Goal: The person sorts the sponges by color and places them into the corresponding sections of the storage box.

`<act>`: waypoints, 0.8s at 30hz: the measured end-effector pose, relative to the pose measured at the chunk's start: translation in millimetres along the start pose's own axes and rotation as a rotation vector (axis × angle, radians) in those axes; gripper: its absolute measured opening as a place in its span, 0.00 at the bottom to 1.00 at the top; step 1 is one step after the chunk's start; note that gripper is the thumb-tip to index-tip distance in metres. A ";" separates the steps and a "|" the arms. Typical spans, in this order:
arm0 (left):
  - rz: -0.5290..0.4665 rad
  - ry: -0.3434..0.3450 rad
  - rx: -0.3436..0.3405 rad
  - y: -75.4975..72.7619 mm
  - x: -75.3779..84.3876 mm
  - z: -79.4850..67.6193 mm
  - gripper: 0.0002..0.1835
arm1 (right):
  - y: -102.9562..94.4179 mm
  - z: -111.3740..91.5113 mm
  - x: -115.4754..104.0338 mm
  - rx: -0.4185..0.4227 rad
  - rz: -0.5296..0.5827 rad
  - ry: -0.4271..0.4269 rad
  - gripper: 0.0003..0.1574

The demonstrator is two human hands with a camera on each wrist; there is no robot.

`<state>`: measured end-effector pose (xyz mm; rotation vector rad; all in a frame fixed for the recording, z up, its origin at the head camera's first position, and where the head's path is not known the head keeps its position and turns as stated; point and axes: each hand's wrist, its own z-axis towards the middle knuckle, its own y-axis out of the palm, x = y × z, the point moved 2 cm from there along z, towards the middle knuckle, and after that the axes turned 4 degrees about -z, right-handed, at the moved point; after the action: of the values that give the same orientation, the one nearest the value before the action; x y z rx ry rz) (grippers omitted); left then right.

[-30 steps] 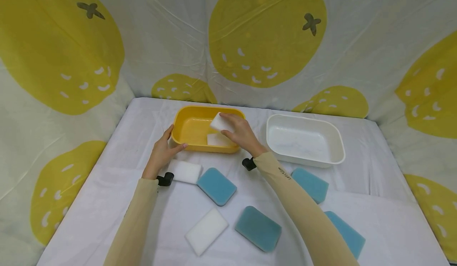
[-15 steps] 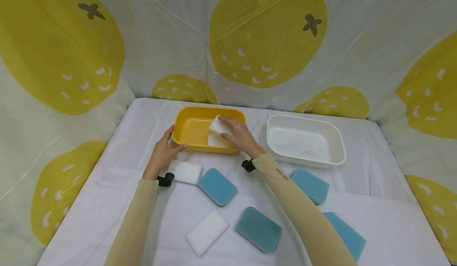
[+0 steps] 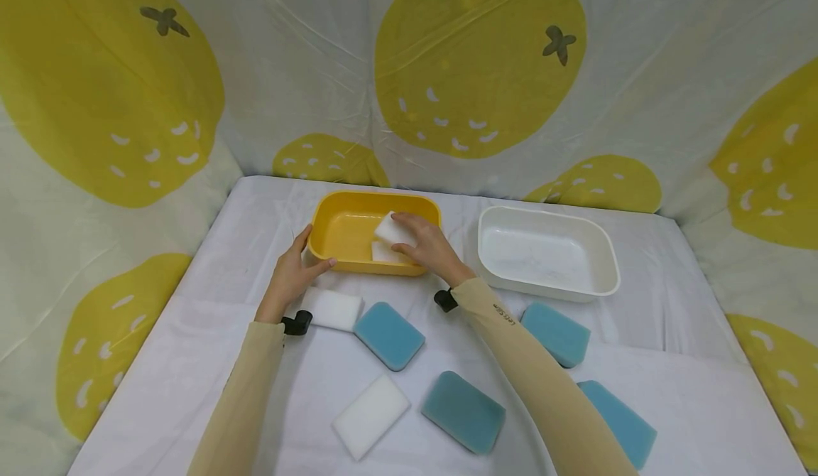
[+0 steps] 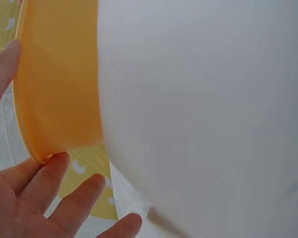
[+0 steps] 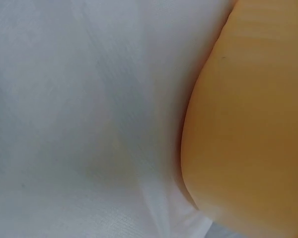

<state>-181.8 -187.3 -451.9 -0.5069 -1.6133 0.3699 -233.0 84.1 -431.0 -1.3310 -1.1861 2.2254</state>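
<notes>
My right hand [image 3: 434, 250] pinches a white sponge [image 3: 394, 229] inside the right part of a yellow basin [image 3: 348, 263]. Under and in front of it, another white sponge [image 3: 385, 252] lies on the basin floor, partly hidden by the fingers. At the basin's front left corner, my left hand [image 3: 290, 273] steadies the outside, its thumb on the front rim. The left wrist view shows that hand's fingers [image 4: 84, 198] spread and nearly straight against the yellow wall [image 4: 64, 79]. In the right wrist view only the basin's outer wall [image 5: 248, 124] and white cloth appear; the hand is out of sight.
A white basin [image 3: 543, 288] stands to the right. On the white cloth lie a white sponge [image 3: 334, 309], another white sponge [image 3: 371, 416], and blue sponges [image 3: 390, 335], including a darker one [image 3: 464, 412]. Blue sponges [image 3: 557, 334] also lie beside my right forearm, one [image 3: 618, 423] partly covered.
My right hand has lowered slightly toward the basin floor with the white sponge. The left hand stays at the corner, and the loose sponges have not moved.
</notes>
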 end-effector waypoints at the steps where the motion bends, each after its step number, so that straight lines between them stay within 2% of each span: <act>1: -0.002 -0.003 -0.001 0.0 0.0 0.0 0.53 | 0.0 -0.4 0.3 0.001 0.002 -0.001 0.38; 7: -0.010 -0.001 -0.003 0.0 0.8 -0.2 0.52 | 0.4 -3.3 2.8 0.019 0.068 0.003 0.37; 11: -0.009 -0.001 -0.004 0.3 1.8 -0.6 0.52 | 0.1 -6.7 4.7 0.052 0.099 -0.012 0.30; 17: 0.017 -0.009 -0.006 0.5 3.2 -0.9 0.52 | -2.1 -13.5 6.4 0.152 0.094 -0.035 0.23; 20: 0.039 -0.005 -0.010 0.0 3.9 -1.1 0.52 | -3.6 -16.0 7.1 0.202 0.116 -0.011 0.21; 24: 0.071 0.006 -0.018 -1.1 5.0 -1.5 0.52 | -8.3 -19.3 5.8 0.287 0.205 0.045 0.20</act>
<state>-180.6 -185.7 -446.9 -0.5790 -1.5972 0.4071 -221.4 102.4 -432.6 -1.4257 -0.7078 2.3801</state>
